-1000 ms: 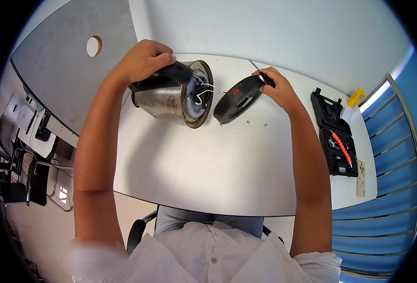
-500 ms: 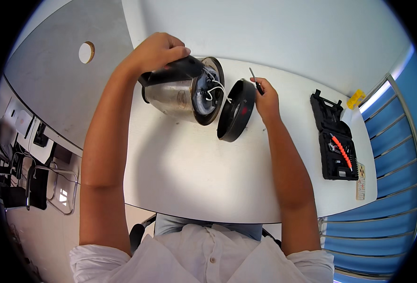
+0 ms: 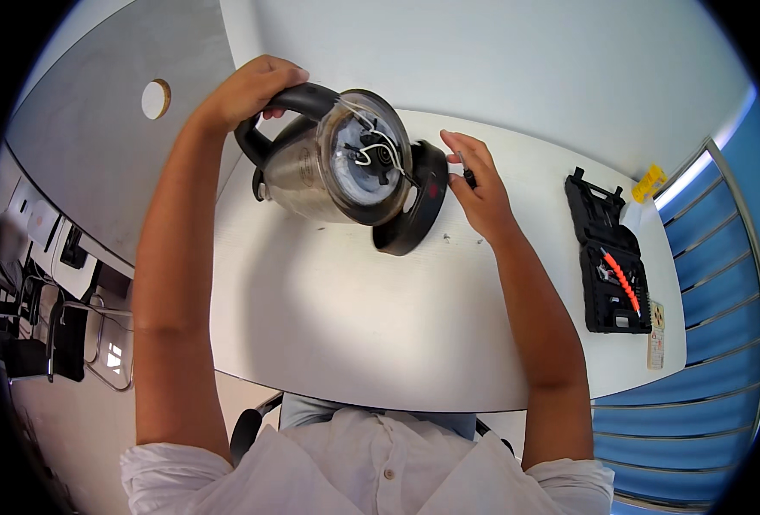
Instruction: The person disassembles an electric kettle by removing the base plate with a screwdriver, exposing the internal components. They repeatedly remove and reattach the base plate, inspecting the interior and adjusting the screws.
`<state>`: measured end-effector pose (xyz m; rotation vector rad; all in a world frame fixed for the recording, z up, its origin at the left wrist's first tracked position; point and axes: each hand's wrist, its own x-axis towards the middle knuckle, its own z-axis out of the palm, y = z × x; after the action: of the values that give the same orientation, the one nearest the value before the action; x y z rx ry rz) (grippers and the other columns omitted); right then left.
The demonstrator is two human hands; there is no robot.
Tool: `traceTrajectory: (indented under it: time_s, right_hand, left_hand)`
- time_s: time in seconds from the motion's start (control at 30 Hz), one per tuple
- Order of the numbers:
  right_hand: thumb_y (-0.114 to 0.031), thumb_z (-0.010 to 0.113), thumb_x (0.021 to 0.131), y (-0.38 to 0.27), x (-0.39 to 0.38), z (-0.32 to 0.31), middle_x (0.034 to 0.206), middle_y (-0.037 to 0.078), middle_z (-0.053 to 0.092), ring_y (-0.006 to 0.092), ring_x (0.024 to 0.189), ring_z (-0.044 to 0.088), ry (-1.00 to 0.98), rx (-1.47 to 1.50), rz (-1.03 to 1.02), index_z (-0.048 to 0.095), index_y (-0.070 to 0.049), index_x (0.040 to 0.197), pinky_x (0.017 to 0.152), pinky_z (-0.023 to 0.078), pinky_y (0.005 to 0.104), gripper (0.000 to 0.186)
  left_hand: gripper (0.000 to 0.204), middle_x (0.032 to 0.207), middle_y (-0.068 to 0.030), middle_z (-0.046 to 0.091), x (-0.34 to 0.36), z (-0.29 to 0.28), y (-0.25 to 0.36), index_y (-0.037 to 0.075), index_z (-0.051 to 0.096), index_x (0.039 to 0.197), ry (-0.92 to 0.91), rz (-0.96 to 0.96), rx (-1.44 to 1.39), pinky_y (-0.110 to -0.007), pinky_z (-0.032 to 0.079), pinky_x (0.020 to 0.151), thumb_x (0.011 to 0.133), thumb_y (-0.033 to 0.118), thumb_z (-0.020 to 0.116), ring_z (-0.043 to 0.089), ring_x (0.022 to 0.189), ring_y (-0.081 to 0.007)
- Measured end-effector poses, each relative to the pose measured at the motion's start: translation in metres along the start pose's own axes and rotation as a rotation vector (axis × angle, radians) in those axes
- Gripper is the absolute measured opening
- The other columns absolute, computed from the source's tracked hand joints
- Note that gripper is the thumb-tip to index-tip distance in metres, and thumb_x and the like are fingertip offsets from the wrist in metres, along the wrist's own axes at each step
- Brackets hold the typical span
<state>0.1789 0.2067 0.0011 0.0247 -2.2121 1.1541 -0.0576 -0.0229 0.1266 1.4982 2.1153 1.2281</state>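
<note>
My left hand (image 3: 260,90) is closed around the black handle of a metal electric kettle (image 3: 298,178), which is tilted on its side. Its open underside faces right, showing white wires (image 3: 365,154) and dark fittings. A round black base cover (image 3: 427,210) hangs against the lower right of that underside, the wires running toward it. Just right of the cover, my right hand (image 3: 483,190) keeps a small screwdriver (image 3: 468,176) with a dark handle tucked among its fingers. Its index finger and thumb are spread beside the cover's edge; whether they touch it I cannot tell.
A black tool case (image 3: 618,296) lies unfolded at the right of the white table (image 3: 380,343), with an orange flexible shaft (image 3: 622,279) in it. Beside it are a pale remote control (image 3: 656,330) and a yellow item (image 3: 649,183). Metal railings (image 3: 723,292) stand beyond.
The kettle has turned so its underside faces me more, and my left hand has shifted left with the handle. The base cover has moved left against the kettle; my right fingers have spread.
</note>
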Motion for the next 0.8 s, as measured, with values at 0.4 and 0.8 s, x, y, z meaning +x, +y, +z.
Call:
traceTrajectory:
  time_s: [0.4, 0.8]
  right_hand:
    - [0.015, 0.049, 0.081, 0.015, 0.002, 0.035, 0.126, 0.010, 0.052, 0.0227, 0.119, 0.049, -0.013, 0.157, -0.042, 0.047, -0.008, 0.133, 0.100, 0.039, 0.0319, 0.056]
    - [0.011, 0.047, 0.085, 0.029, -0.006, 0.043, 0.126, 0.011, 0.052, 0.0225, 0.118, 0.050, 0.063, 0.052, -0.094, 0.045, -0.008, 0.133, 0.099, 0.039, 0.0313, 0.052]
  left_hand:
    - [0.035, 0.052, -0.0001, 0.048, -0.015, -0.004, -0.001, 0.006, 0.057, 0.064, -0.029, 0.024, -0.068, -0.024, 0.035, 0.045, 0.087, 0.032, 0.051, 0.043, 0.045, -0.0080]
    - [0.037, 0.051, 0.0011, 0.048, -0.008, -0.004, -0.004, 0.007, 0.060, 0.066, 0.005, -0.017, -0.001, -0.023, 0.033, 0.044, 0.086, 0.037, 0.052, 0.043, 0.046, -0.0071]
